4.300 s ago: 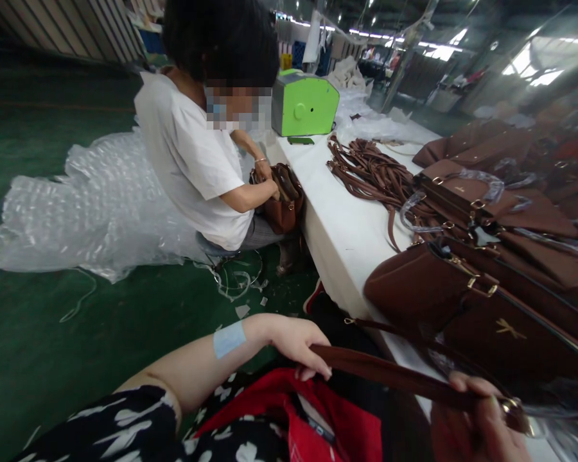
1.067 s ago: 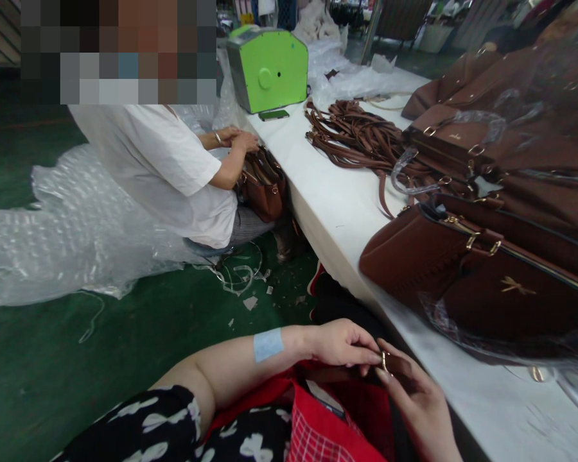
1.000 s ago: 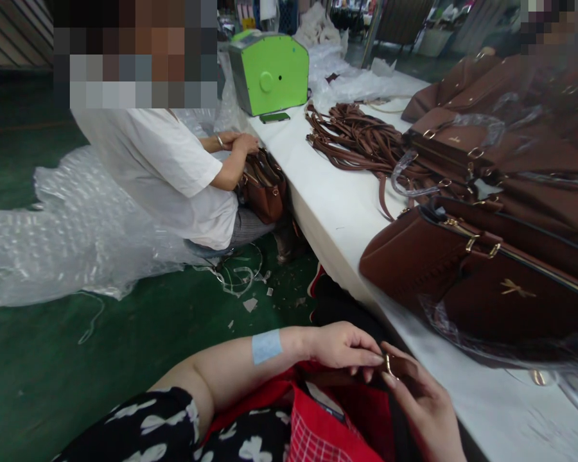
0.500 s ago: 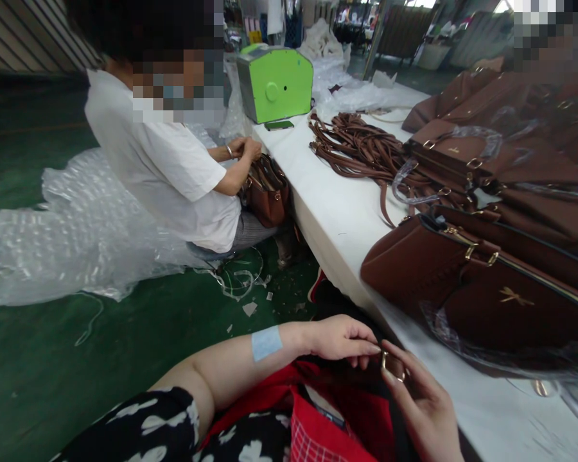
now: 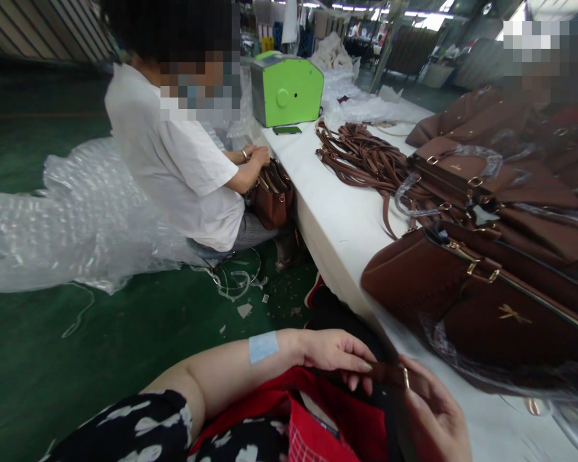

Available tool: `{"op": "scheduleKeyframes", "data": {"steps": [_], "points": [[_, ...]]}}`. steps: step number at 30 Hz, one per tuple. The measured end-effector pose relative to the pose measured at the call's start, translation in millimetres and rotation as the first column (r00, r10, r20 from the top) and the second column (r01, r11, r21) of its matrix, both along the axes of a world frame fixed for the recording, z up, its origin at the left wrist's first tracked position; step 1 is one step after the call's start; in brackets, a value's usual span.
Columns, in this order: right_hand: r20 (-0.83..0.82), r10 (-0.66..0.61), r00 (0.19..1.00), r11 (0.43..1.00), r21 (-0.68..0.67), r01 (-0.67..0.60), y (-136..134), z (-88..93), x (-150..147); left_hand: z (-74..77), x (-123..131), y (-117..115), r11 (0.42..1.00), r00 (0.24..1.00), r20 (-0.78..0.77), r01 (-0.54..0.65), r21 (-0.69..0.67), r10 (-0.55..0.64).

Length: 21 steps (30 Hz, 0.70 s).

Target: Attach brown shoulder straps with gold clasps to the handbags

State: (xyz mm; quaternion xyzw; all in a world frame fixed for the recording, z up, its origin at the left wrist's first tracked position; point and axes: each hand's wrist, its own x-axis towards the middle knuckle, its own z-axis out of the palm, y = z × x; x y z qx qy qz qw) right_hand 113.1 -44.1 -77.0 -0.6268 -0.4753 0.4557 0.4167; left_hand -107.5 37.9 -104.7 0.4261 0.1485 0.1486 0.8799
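My left hand (image 5: 340,353) pinches one end of a brown leather strap (image 5: 386,372) between thumb and fingers. Closed around the strap's gold buckle (image 5: 406,378) is my right hand (image 5: 438,410), thumb and forefinger at the metal. The short stretch of strap between the two hands looks taut; the rest falls into shadow below my right hand. Both hands are over my lap, at the table's near edge. Closest to them on the table is a brown handbag (image 5: 462,301) with a gold dragonfly emblem and clear plastic on it.
More brown handbags (image 5: 525,167) are heaped on the right of the white table (image 5: 337,218). Behind lie a pile of brown straps (image 5: 361,151), a phone (image 5: 287,130) and a green machine (image 5: 293,93). A seated co-worker (image 5: 183,173) handles a bag beside bubble wrap (image 5: 72,218).
My right hand has shifted slightly right, away from the left. A stretch of brown strap now shows between them, and the buckle has turned edge-on. The view has tilted a little.
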Motion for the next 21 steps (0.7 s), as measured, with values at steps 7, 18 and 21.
{"op": "scheduleKeyframes", "data": {"steps": [7,18,21], "points": [[0.097,0.114,0.989,0.981,0.149,-0.128,10.4,2.3,-5.9,22.2,-0.1,-1.9,0.993,0.994,-0.023,-0.108,0.056,0.11],[0.518,0.17,0.838,0.913,0.236,-0.332,20.7,7.3,-10.5,38.4,-0.3,-2.9,0.64,0.801,-0.394,0.018,0.768,0.451],[0.589,0.199,0.783,0.913,0.179,-0.367,22.3,6.6,-9.9,36.0,-2.9,-0.4,0.618,0.809,-0.391,0.044,0.785,0.439]]}}
